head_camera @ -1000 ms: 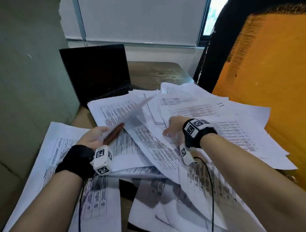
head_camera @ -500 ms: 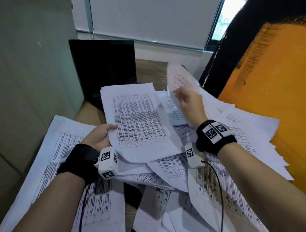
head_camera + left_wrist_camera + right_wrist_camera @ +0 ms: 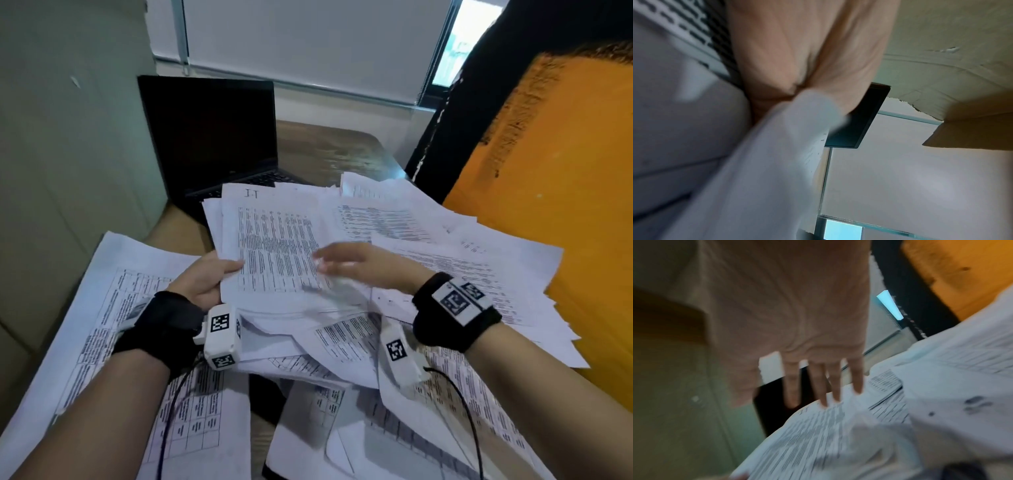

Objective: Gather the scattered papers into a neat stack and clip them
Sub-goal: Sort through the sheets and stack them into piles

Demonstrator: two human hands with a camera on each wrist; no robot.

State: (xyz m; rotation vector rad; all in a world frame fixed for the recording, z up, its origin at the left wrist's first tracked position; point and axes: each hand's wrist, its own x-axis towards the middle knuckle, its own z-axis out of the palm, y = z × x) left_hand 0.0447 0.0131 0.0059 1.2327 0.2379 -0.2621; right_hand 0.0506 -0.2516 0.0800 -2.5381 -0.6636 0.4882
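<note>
Change since half a second ago: the right hand (image 3: 356, 265) is coming back from the far sheets and is now lying flat, fingers (image 3: 819, 386) straight and spread, over the held stack (image 3: 274, 246), which is now topped by a page marked at its head; the stack is sitting a little farther toward the laptop (image 3: 212, 137).

Left hand (image 3: 202, 279): gripping the stack's near left edge, thumb on top, fingers hidden beneath. It is probably acting as the anchor while new pages are being laid on.

Right hand: holding nothing, likely smoothing or squaring the top page.

Papers (image 3: 462, 274): most are still lying loose, overlapping across the desk (image 3: 335, 147) to the right, below and to the left of the stack. Gathering appears to be at an early stage.

Clip: not showing in any view.

Surface: a dark wooden desk, largely covered by sheets; the open laptop, screen dark, is standing at the far left with pages overlapping its keyboard.

Room: cardboard panel (image 3: 68, 137) on the left, orange-and-black wall (image 3: 548, 137) on the right, blind-covered window (image 3: 308, 41) behind.
</note>
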